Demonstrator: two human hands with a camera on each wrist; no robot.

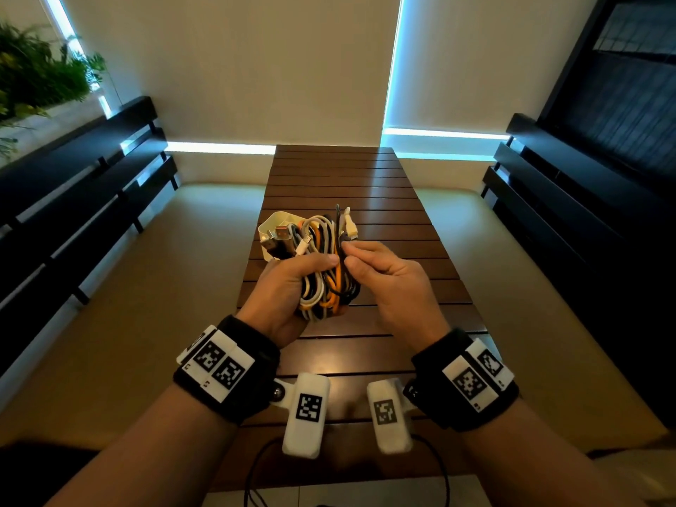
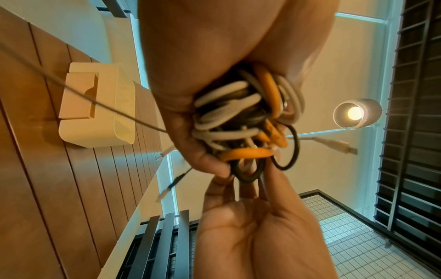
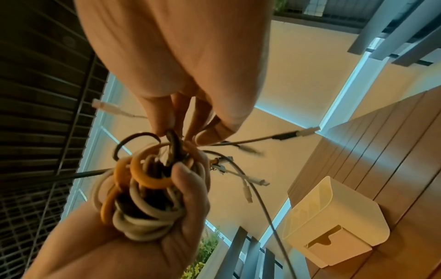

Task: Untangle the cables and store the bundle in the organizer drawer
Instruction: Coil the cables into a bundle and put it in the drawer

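A tangled bundle of white, orange and black cables [image 1: 325,279] [image 2: 241,120] [image 3: 145,198] is held above the slatted wooden table [image 1: 384,199]. My left hand [image 1: 289,287] [image 3: 186,203] wraps its fingers around the bundle's lower half. At the bundle's right side my right hand [image 1: 380,272] [image 2: 250,217] [image 3: 186,120] pinches a black cable loop with its fingertips. Several plug ends stick out at the top. Behind the bundle stands a white organizer box [image 1: 272,221] [image 2: 95,107] [image 3: 334,226] with a drawer in its front; it is partly hidden in the head view.
Dark slatted benches [image 1: 91,184] [image 1: 570,199] flank the table on both sides over a pale floor. Green plants [image 1: 40,71] grow at the far left. A lit lamp [image 2: 355,113] hangs overhead. A thin black wire [image 1: 263,470] loops near my wrists.
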